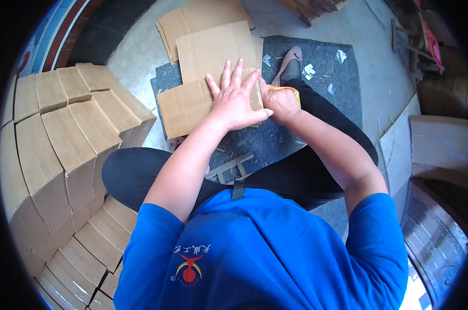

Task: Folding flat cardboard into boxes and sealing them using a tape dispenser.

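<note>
My left hand (234,101) presses flat, fingers spread, on a brown cardboard piece (185,106), which looks like a folded box or stacked sheets. At the cardboard's right edge my right hand (283,102) is closed around a yellow-and-orange tool (284,88). Most of that tool is hidden by my fingers, so its exact kind does not show. Just beyond lies a plain cardboard sheet (216,47), partly under the piece I press on.
Stacked cardboard boxes (68,129) rise on my left. More flat cardboard (205,18) lies ahead. Under the work is a dark grey mat (332,77) with scraps on it. My shoe (290,61) rests there; a small slatted frame (231,168) lies between my legs.
</note>
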### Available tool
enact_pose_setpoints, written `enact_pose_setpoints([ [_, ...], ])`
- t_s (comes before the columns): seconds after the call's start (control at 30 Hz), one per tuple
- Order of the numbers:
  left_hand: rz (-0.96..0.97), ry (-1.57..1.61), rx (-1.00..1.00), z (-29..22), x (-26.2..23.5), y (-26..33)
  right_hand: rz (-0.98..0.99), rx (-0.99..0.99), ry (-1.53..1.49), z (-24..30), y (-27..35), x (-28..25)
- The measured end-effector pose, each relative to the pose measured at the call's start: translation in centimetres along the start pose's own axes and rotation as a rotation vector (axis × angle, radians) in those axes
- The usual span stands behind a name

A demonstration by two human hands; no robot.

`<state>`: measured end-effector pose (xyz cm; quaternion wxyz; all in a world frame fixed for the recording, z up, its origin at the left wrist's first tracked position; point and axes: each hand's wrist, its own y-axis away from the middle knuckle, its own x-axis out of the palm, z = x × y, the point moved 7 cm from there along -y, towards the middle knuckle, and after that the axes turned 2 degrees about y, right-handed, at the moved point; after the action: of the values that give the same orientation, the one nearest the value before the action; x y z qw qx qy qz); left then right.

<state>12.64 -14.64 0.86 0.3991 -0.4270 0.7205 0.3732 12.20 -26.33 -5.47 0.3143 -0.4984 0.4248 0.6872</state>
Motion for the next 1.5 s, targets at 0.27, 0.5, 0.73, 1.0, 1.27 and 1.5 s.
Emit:
enact_pose_setpoints([
  [0.27,-0.492,0.481,0.138,1.9,-2.0,1.9,0.429,0.057,0.082,0.3,0.3,4.8],
  [0.5,-0.936,0.412,-0.409,12.8,-8.2,12.1,0.358,0.216,-0.213,-0.8,4.3,-7.8],
  [0.73,-0.57,0.842,-0.665,17.7,-0.2,12.4,0.369,0.263,-0.15,3.2,2.0,-6.5],
  [1.0,-0.358,0.996,-0.815,20.6,2.7,12.5,0.228,0.118,-0.481,2.3,1.8,-3.0],
  [1.27,-0.348,-0.152,-0.628,12.1,-1.8,8.8,0.225,0.08,-0.562,1.8,1.4,-2.0],
  [1.5,-0.225,-0.107,-0.32,2.3,-0.6,3.1,0.339,0.008,-0.549,1.5,1.3,-0.8],
])
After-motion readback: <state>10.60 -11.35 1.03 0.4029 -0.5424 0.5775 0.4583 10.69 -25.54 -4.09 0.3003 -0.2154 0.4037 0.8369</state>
